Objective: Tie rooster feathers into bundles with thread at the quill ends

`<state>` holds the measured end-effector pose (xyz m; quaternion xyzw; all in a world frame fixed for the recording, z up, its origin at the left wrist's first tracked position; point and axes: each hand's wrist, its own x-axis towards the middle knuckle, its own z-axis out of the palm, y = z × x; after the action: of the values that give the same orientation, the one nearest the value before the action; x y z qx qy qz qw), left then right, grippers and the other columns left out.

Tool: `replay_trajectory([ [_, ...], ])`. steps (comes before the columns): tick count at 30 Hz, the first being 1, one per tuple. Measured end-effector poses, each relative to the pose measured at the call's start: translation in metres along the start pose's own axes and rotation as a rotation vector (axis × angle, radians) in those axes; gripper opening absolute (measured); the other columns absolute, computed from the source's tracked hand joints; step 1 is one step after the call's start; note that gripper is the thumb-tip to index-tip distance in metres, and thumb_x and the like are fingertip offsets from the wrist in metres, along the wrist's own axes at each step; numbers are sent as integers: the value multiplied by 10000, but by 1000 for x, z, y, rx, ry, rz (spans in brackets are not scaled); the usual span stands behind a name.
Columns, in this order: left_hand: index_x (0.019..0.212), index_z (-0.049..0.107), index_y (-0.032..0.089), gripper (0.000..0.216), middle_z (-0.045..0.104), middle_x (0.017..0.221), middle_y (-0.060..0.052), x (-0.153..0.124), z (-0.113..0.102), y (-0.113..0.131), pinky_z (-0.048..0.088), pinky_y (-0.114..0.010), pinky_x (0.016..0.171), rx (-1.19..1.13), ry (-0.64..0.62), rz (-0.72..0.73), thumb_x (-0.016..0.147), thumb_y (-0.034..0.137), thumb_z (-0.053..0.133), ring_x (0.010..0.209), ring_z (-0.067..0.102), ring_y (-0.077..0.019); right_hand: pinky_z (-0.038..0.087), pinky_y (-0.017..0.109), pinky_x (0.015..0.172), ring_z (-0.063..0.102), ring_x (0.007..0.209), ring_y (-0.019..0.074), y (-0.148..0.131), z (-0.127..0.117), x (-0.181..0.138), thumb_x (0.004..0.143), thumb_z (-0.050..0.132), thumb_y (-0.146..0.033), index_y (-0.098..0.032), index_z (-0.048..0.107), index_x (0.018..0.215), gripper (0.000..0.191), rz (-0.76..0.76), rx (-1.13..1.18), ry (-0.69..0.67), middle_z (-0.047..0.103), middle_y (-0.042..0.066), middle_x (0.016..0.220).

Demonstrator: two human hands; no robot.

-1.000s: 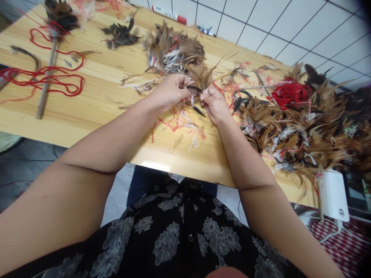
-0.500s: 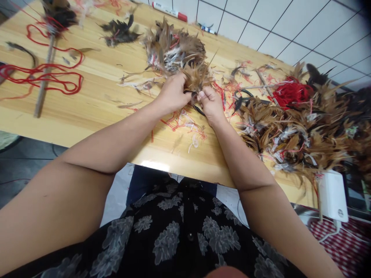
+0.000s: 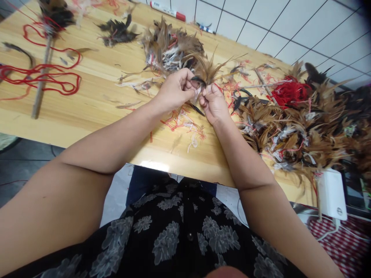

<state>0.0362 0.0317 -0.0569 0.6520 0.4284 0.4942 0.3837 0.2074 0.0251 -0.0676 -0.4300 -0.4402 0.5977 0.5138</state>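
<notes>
Over the middle of the table, both hands meet at a small bunch of brown feathers (image 3: 209, 70) whose tips fan away from me. My left hand (image 3: 177, 89) is closed, its thumb and fingers pinching the base, where a whitish bit and a dark feather show. Close beside it, my right hand (image 3: 215, 103) is closed with fingers curled at the right side of the same base. What exactly each fingertip grips is partly hidden. Just beyond the hands lies a larger heap of brown feathers (image 3: 174, 46) with pale quills.
At left, red cord (image 3: 58, 79) lies across a stick (image 3: 42, 88) with dark feathers on its end. A large feather pile (image 3: 284, 131) and a red string bundle (image 3: 291, 92) are at right, near a white box (image 3: 332, 195). Markers (image 3: 168, 11) lie by the tiled wall.
The brown feather bunch has turned and its tips now spread upward and right. My left fingers have lifted and curled, and a whitish bit now shows between the hands.
</notes>
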Motion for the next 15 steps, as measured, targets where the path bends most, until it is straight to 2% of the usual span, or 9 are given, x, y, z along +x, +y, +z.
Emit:
replay_trajectory([
  [2, 944, 618, 240, 287, 725, 876, 0, -1, 0, 7, 553, -311, 742, -29, -10, -42, 883, 17, 789, 758, 694, -165, 416, 170, 577, 527, 617, 34, -5, 3, -4, 1135, 752, -254, -256, 428, 873, 417, 32, 43, 8, 554, -86, 810],
  [4, 940, 619, 245, 268, 719, 861, -3, -2, 0, 13, 569, -330, 768, -16, -3, -68, 930, 78, 829, 776, 695, -176, 419, 169, 586, 510, 611, 30, -9, 6, -7, 1117, 771, -229, -256, 415, 871, 434, 56, 77, 4, 542, -94, 805],
  [9, 942, 632, 243, 226, 736, 876, -10, -4, -1, 20, 594, -359, 838, 1, -3, -75, 973, 140, 831, 858, 724, -196, 421, 181, 597, 507, 621, 38, -12, 6, -9, 1088, 791, -216, -260, 424, 885, 422, 67, 79, 1, 551, -99, 815],
  [15, 946, 678, 230, 135, 749, 884, -23, -8, -1, 22, 617, -402, 914, 163, -31, -29, 936, 121, 757, 912, 770, -242, 419, 190, 590, 485, 595, 55, 2, 4, -1, 1164, 672, -256, -264, 446, 890, 356, 1, -10, 36, 497, -84, 760],
])
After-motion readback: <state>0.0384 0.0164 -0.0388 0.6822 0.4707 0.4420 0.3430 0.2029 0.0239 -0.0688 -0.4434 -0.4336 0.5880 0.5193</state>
